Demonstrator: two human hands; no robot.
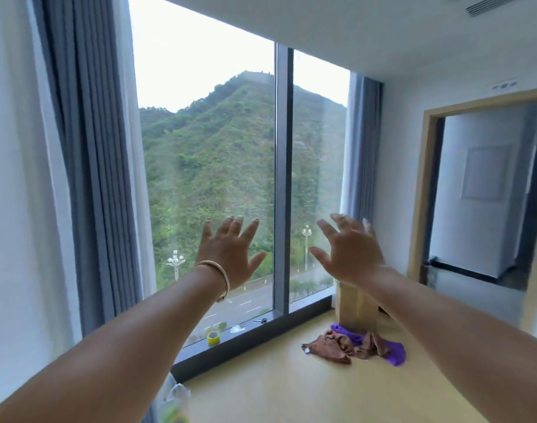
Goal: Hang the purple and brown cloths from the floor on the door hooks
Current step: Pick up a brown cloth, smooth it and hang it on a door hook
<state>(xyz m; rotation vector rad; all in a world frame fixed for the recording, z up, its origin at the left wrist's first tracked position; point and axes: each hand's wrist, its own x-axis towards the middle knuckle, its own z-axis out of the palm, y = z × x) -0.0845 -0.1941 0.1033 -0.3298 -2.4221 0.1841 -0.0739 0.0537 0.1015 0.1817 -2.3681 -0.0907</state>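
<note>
— Both empty at present: left hand (230, 254) and right hand (351, 250) raised toward the window (212, 166), fingers spread, gripping nothing.

— And the cloths?

— Down on the floor (279, 392), well below the hands. Brown cloth (334, 346) crumpled over the purple cloth (395, 354), touching, just in front of a cardboard box (357, 303).

— Best way in, probably?

— Crouch, reach low and right. Pinch the brown one by an edge first, being on top; lift clear, then take the purple separately. Better one cloth per hand than a tangled bundle.

— Anything unclear?

— No door hooks in view anywhere. Doorway (474, 193) at the right, cut by the frame edge. Purple cloth partly buried; full shape hard to judge. Small things on the sill: yellow tape roll (213, 337), what looks like scissors (261, 320).
</note>
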